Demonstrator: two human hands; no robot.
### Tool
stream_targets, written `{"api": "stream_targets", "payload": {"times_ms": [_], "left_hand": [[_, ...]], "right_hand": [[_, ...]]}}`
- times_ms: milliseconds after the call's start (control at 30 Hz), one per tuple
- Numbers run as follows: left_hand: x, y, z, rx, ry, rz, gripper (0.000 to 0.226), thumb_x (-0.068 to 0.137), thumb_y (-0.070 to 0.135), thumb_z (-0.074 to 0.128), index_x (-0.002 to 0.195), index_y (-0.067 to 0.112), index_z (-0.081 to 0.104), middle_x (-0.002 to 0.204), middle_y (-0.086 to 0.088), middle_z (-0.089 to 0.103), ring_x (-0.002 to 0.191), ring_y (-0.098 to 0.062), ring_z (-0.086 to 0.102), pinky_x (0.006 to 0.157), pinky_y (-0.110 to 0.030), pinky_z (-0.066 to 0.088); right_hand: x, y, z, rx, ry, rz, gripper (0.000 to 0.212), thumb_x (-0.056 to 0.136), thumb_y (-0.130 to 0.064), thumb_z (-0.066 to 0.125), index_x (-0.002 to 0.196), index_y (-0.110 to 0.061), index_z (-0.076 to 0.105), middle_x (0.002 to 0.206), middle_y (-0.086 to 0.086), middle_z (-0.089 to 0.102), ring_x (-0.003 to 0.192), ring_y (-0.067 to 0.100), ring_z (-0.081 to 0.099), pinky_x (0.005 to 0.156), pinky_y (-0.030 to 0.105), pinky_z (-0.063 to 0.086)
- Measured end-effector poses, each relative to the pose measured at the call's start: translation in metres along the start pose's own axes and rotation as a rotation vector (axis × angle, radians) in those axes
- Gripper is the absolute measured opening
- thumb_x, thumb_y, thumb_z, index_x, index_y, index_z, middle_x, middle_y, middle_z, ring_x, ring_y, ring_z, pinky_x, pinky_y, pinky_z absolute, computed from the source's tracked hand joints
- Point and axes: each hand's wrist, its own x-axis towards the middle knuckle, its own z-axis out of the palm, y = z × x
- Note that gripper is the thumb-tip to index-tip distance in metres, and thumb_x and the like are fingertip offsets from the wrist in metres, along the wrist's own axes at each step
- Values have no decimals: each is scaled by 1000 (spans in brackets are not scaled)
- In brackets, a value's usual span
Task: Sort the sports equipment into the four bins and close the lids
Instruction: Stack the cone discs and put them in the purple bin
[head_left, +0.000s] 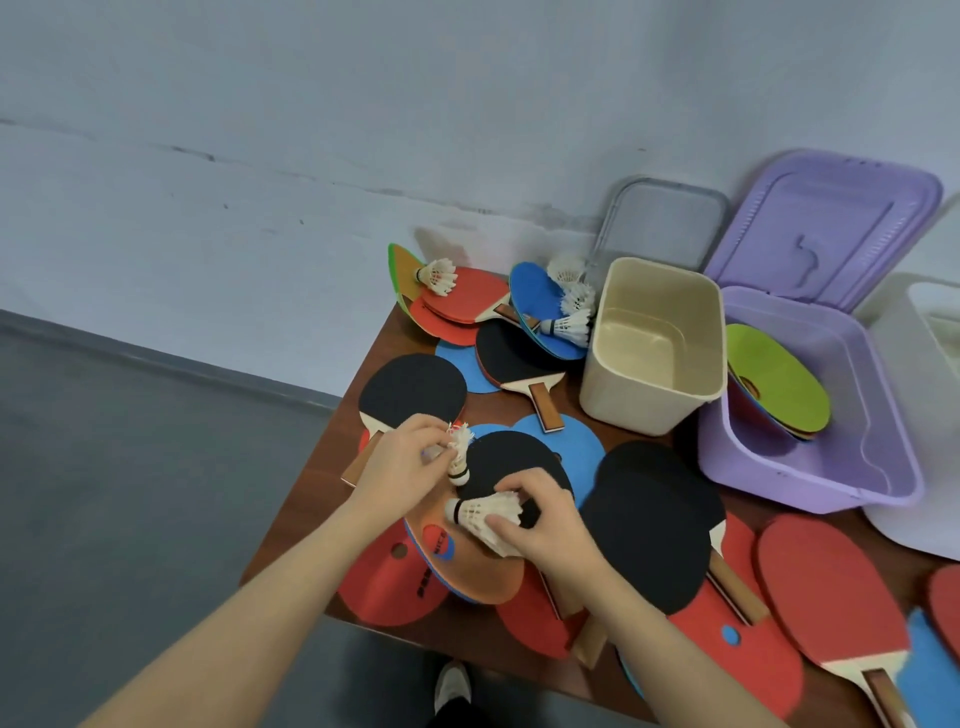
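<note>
Nearest us, a white shoe (453, 687) shows below the edge of the brown wooden table (306, 512). Above it our left hand (402, 467) pinches a frayed white feather shuttlecock (459, 457), cork end down, while our right hand (540, 525) curls its fingers round a second white feather shuttlecock (480, 514) lying sideways, cork to the left. Both sit over a black-faced table tennis paddle (511, 462) resting on an orange oval foam paddle cover (467, 566), which bears a red-and-blue logo and dark lettering too blurred to read. Red, black and blue paddles and covers lie scattered around. Farther right, a cream plastic bin (649, 410) stands open beside a lilac plastic bin (810, 483) holding a green oval cover (779, 384), its lilac hinged lid (831, 223) raised. At the far edge, more shuttlecocks (571, 312) rest on a blue cover (532, 291).
</note>
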Motion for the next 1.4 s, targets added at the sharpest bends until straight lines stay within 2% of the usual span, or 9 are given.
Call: {"api": "stream_targets", "payload": {"times_ms": [100,233,700,800,967,1100,1167,1233,1400], "left_hand": [[11,18,-10,-18,42,84,16,85,16,66,99,10,72,111,5,61,98,-4,57,81,-7,39],[40,51,-13,-74,130,197,17,85,15,66,101,12,72,112,4,63,100,-4,57,90,-22,45],[116,204,71,-342,106,413,11,82,10,70,92,10,73,95,3,68,92,1,57,85,-5,39],[125,244,104,-369,131,421,11,80,7,71,90,11,73,90,2,68,87,3,57,80,-2,38],[127,326,169,-462,126,389,17,80,5,70,95,14,71,88,6,66,81,15,55,76,-1,38],[134,373,220,-505,50,334,34,83,13,68,117,21,63,93,13,64,79,0,60,73,-19,50],[135,398,251,-472,60,353,39,84,16,68,121,23,60,89,19,59,78,-1,57,78,-14,46],[135,420,277,-432,46,407,38,85,18,66,122,20,59,90,14,58,83,-1,55,82,-12,41],[144,451,329,-204,-13,529,32,86,20,57,118,17,63,90,3,63,91,-18,55,86,-34,44]], "right_hand": [[5,-5,-24,22,124,-48,25,75,-35,70,96,-38,57,99,-20,55,98,0,52,87,33,45],[15,-3,-64,-46,255,-75,27,79,-23,73,98,-35,59,102,-18,56,101,1,52,87,29,45],[-2,45,-223,-21,796,-92,21,75,-23,73,94,-20,64,94,-1,62,88,7,56,74,9,40],[-15,70,-262,-27,837,-93,28,75,-39,65,94,-20,65,96,-5,61,89,7,57,75,13,40],[-42,115,-342,-56,858,-135,24,77,-34,65,94,-17,65,94,-8,59,88,4,56,75,13,40],[-61,148,-393,-77,916,-117,19,77,-27,67,94,-18,65,93,-10,59,86,3,55,75,11,39],[-76,168,-419,-85,938,-90,21,77,-27,66,96,-17,65,95,-9,59,89,3,55,77,12,40],[-89,186,-442,-112,959,-61,21,79,-27,67,97,-17,64,96,-7,59,91,6,55,81,16,41],[-105,225,-489,-232,982,67,23,81,-17,71,103,-14,64,104,-6,53,100,10,50,90,27,39]]}}
